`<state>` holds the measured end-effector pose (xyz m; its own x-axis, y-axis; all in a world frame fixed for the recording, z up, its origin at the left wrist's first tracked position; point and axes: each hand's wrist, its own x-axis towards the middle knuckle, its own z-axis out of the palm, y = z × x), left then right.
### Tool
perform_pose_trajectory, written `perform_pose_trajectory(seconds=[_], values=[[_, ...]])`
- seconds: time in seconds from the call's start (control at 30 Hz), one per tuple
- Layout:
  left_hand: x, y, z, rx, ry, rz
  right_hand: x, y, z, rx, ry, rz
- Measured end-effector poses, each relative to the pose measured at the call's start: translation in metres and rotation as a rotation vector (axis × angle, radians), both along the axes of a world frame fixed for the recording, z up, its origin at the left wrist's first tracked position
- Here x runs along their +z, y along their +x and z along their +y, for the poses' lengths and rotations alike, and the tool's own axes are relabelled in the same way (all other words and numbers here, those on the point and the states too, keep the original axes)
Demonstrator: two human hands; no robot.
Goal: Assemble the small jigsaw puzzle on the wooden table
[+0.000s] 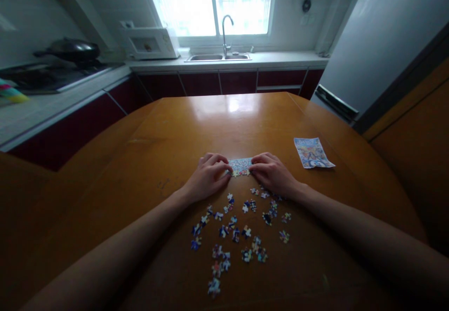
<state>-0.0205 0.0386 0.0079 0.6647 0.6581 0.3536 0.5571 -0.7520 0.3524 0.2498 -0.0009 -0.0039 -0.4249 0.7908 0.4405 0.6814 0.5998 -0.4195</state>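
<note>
A small assembled strip of jigsaw puzzle lies on the brown wooden table. My left hand presses its left end with curled fingers. My right hand grips its right end the same way. Several loose puzzle pieces lie scattered on the table just in front of me, between my forearms. A printed picture card lies flat to the right of my right hand.
Beyond the table runs a kitchen counter with a sink and tap, a white microwave and a black wok on the stove. A grey fridge stands at the right.
</note>
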Motion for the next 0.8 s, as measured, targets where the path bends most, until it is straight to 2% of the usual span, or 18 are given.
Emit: perform_pose_trajectory(seconds=[0.23,0.53,0.8], values=[[-0.0024,0.0014,0.0006,0.009,0.015,-0.022,-0.0035,-0.0006,0.0012,-0.025,-0.004,-0.01],[-0.0045,-0.0014,0.0054,0.118,0.032,-0.141,0.0007,0.0015,0.0003,-0.053,0.009,0.056],[-0.0086,-0.0028,0.0056,0.032,0.036,-0.143,0.0019,0.0007,-0.0009,-0.045,-0.004,0.054]])
